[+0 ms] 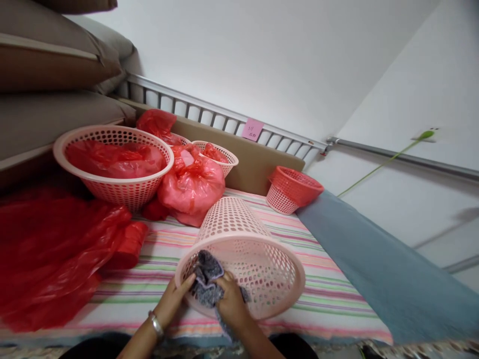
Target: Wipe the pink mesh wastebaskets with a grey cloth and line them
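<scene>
Both hands' fingers (186,284) clamp a grey cloth (208,279) inside the tipped pink basket (247,249).

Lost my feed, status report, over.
Both hands: left, right gripping grey cloth at rim of tipped pink perforated plastic basket. Red plastic bag lies left, apart.

The tipped basket (243,249) is pale pink with a grid of small holes, and the cloth (207,284) at its rim is speckled grey. The bed sheet (322,294) carries thin stripes of pink, green, purple and white, beside a plain blue-grey blanket (389,279). The plastic bags (48,249) are bright red, and the small basket (294,189) is coral red.
</scene>
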{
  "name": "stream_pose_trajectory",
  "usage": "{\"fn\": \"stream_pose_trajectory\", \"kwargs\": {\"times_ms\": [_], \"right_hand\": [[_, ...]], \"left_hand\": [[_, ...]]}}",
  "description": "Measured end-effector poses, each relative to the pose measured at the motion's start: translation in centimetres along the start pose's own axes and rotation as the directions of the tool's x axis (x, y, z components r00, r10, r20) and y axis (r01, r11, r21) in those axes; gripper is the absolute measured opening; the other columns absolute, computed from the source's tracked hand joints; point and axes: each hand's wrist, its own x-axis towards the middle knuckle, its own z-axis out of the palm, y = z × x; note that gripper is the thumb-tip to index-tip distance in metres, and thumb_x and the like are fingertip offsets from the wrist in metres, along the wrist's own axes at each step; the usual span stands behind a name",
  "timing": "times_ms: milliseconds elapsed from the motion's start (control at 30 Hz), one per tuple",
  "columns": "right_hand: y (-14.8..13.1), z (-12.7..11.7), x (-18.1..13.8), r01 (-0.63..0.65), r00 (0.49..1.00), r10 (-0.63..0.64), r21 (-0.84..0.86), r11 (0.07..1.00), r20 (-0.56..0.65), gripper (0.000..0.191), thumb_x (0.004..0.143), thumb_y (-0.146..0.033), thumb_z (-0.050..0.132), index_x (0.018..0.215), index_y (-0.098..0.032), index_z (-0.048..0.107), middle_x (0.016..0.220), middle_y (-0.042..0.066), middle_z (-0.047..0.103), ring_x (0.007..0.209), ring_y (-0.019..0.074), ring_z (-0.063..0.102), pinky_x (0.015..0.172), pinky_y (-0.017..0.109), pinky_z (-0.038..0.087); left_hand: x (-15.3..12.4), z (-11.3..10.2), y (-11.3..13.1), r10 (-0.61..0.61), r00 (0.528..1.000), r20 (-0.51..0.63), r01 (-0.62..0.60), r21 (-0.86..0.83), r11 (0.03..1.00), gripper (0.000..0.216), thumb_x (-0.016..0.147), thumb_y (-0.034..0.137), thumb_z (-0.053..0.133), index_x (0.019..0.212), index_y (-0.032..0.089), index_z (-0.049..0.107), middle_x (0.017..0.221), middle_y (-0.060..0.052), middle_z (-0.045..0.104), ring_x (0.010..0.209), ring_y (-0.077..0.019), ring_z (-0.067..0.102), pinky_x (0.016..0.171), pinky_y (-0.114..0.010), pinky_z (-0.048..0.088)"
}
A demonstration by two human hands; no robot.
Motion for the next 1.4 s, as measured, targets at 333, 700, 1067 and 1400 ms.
{"fn": "stream_pose_trajectory", "kwargs": {"times_ms": [333,700,1067,1400], "right_hand": [[6.9,0.9,12.5,-0.219,0.943,0.188,-0.086,0.972,-0.275,0.035,0.067,-0.012,0.046,0.095,-0.019,0.065,0.105,0.007,0.064,0.112,0.0253,0.048,0.102,0.039,0.026],[2.8,1.2,5.6,-0.126,0.985,0.119,-0.043,0.991,-0.127,0.041,0.058,-0.007,0.051,0.093,-0.019,0.068,0.097,0.007,0.064,0.095,0.0224,0.056,0.087,0.034,0.041],[-0.9,0.4,-1.3,-0.072,0.997,0.072,0.104,0.992,0.002,0.057,0.056,-0.002,0.046,0.104,-0.026,0.064,0.109,0.004,0.059,0.104,0.0218,0.05,0.091,0.035,0.038],[4.5,1.5,8.1,-0.235,0.927,0.238,0.046,0.971,-0.288,0.037,0.064,-0.013,0.045,0.095,-0.018,0.064,0.103,0.008,0.063,0.103,0.0226,0.054,0.094,0.036,0.037]], "left_hand": [[-0.3,1.3,-0.9,-0.066,0.991,0.121,0.076,-0.087,0.993,0.05,0.078,0.037,0.057,0.124,0.017,0.049,0.13,-0.009,0.052,0.129,-0.0238,0.035,0.11,-0.04,0.023],[0.1,1.1,-2.2,0.019,0.994,0.11,-0.009,-0.09,0.996,0.056,0.08,0.036,0.056,0.131,0.02,0.04,0.14,-0.007,0.04,0.131,-0.0238,0.031,0.111,-0.042,0.02],[0.3,1.0,-2.7,0.023,0.999,0.039,-0.024,0.038,0.999,0.059,0.081,0.042,0.052,0.133,0.017,0.038,0.142,-0.007,0.036,0.132,-0.0234,0.027,0.112,-0.04,0.012],[-0.1,1.7,-2.0,-0.033,0.983,0.181,0.052,-0.103,0.993,0.063,0.08,0.04,0.054,0.135,0.021,0.033,0.143,-0.007,0.033,0.13,-0.0262,0.032,0.109,-0.042,0.025]]}}
